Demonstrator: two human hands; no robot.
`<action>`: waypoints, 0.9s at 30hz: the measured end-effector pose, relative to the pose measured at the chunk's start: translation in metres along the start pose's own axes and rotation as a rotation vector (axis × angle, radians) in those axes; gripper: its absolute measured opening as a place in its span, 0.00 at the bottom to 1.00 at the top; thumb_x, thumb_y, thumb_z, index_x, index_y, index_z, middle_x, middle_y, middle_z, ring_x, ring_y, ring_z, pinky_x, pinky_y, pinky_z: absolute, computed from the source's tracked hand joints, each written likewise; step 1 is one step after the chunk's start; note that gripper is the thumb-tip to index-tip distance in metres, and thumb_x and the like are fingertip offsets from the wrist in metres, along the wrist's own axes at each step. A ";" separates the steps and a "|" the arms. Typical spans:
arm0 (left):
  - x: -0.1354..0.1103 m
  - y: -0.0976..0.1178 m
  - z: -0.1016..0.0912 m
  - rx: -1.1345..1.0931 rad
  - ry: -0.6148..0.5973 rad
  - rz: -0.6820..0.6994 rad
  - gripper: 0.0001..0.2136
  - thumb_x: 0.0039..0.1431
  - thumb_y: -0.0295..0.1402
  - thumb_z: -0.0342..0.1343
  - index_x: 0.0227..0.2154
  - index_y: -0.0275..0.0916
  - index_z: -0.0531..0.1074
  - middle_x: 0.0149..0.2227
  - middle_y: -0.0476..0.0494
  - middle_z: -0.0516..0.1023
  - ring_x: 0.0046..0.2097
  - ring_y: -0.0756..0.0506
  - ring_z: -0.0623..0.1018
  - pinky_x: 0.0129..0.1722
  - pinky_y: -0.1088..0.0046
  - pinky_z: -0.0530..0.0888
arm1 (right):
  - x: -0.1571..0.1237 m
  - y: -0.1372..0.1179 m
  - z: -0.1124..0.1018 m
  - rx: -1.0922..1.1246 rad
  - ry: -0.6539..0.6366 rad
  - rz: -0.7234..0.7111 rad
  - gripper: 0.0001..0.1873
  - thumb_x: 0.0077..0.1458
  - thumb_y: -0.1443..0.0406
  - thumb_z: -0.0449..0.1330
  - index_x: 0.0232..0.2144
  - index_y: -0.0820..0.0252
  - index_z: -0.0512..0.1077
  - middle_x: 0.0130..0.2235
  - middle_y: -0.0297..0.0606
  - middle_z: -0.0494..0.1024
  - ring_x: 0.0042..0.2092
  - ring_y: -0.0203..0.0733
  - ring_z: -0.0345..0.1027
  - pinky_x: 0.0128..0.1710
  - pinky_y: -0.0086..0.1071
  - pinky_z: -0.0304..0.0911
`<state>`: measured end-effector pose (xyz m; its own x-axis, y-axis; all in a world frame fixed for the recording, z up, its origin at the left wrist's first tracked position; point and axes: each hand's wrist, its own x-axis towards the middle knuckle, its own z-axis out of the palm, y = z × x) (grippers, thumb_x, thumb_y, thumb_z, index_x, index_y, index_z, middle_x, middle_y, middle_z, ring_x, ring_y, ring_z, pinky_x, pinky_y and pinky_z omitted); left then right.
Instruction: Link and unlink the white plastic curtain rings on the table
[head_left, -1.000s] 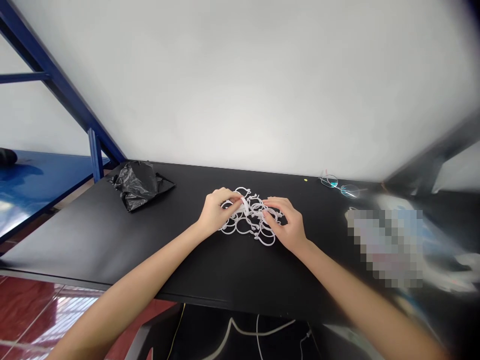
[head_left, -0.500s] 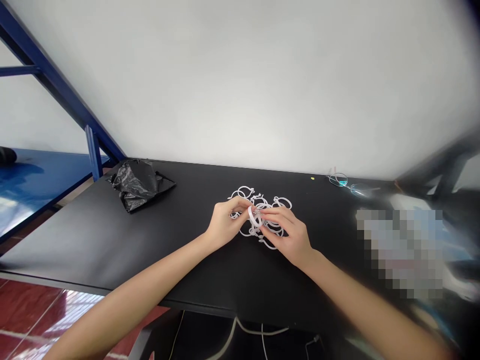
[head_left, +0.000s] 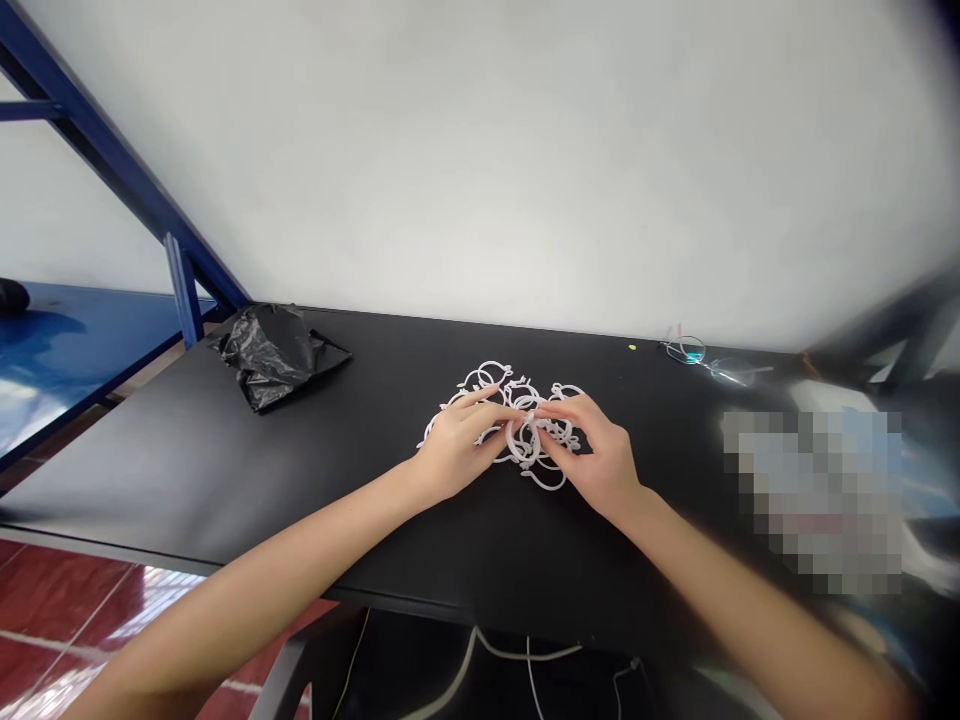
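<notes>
A heap of white plastic rings lies in the middle of the black table. My left hand and my right hand meet over the heap's near side. Both pinch white rings between thumb and fingers, and the two held rings touch each other. Loose rings spread out behind and under my fingers, partly hidden by them.
A crumpled black plastic bag sits at the table's far left. A pair of glasses lies at the far right by the white wall. A blurred patch covers the right side. Blue metal framing stands left; cables hang below the table.
My hands came together over the heap, each pinching a ring, and now press the two rings against each other. The view shifted a little, so the heap sits slightly higher.
</notes>
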<state>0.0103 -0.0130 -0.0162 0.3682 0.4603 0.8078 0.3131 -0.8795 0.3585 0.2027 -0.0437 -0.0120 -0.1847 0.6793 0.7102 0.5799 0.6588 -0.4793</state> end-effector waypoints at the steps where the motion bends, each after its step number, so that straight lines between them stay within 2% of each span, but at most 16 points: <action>1: 0.000 -0.001 -0.001 0.030 -0.001 0.048 0.06 0.62 0.24 0.54 0.39 0.41 0.72 0.32 0.53 0.82 0.26 0.53 0.78 0.55 0.63 0.75 | 0.000 0.000 0.000 -0.002 0.003 0.001 0.09 0.58 0.69 0.60 0.41 0.53 0.73 0.35 0.36 0.79 0.36 0.42 0.75 0.36 0.36 0.72; 4: -0.001 -0.004 -0.003 0.082 -0.037 0.121 0.08 0.61 0.22 0.54 0.40 0.41 0.70 0.31 0.54 0.82 0.28 0.53 0.79 0.58 0.62 0.72 | 0.001 0.002 -0.002 -0.018 -0.002 0.013 0.06 0.58 0.70 0.60 0.36 0.55 0.74 0.31 0.35 0.78 0.32 0.40 0.73 0.33 0.34 0.70; 8: -0.002 -0.007 -0.003 0.077 -0.072 0.139 0.08 0.60 0.21 0.53 0.38 0.40 0.69 0.34 0.51 0.82 0.34 0.52 0.81 0.58 0.63 0.72 | 0.003 0.003 -0.003 -0.025 0.035 0.042 0.05 0.58 0.70 0.59 0.33 0.56 0.74 0.30 0.35 0.78 0.31 0.40 0.72 0.33 0.35 0.69; 14: -0.002 -0.008 -0.002 0.050 -0.004 0.147 0.06 0.60 0.22 0.54 0.36 0.40 0.68 0.35 0.49 0.80 0.37 0.50 0.81 0.55 0.64 0.76 | -0.001 0.000 0.001 0.027 -0.042 -0.026 0.09 0.58 0.70 0.59 0.41 0.53 0.74 0.36 0.38 0.81 0.37 0.44 0.74 0.40 0.40 0.71; 20: -0.003 -0.004 -0.004 -0.025 0.053 0.206 0.07 0.60 0.21 0.54 0.37 0.40 0.70 0.40 0.47 0.81 0.41 0.49 0.81 0.53 0.66 0.78 | -0.003 0.000 0.001 0.035 -0.036 -0.023 0.13 0.57 0.70 0.59 0.44 0.52 0.74 0.37 0.38 0.80 0.39 0.46 0.75 0.42 0.42 0.72; 24: -0.001 0.002 -0.003 -0.075 0.134 0.141 0.06 0.60 0.22 0.56 0.35 0.40 0.70 0.39 0.48 0.81 0.39 0.50 0.82 0.50 0.69 0.80 | -0.003 -0.005 -0.001 0.081 -0.006 -0.072 0.18 0.55 0.71 0.61 0.48 0.52 0.72 0.39 0.38 0.81 0.38 0.44 0.76 0.39 0.39 0.73; 27: 0.003 0.005 -0.004 -0.121 0.158 0.017 0.05 0.60 0.23 0.57 0.31 0.39 0.69 0.35 0.48 0.82 0.37 0.50 0.82 0.52 0.63 0.78 | -0.003 -0.011 -0.002 0.164 0.003 -0.072 0.18 0.55 0.73 0.61 0.47 0.52 0.73 0.37 0.37 0.81 0.35 0.42 0.76 0.36 0.37 0.73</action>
<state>0.0094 -0.0163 -0.0100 0.2278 0.4291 0.8741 0.1966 -0.8994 0.3903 0.1988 -0.0532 -0.0076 -0.2184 0.6274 0.7474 0.4278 0.7499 -0.5046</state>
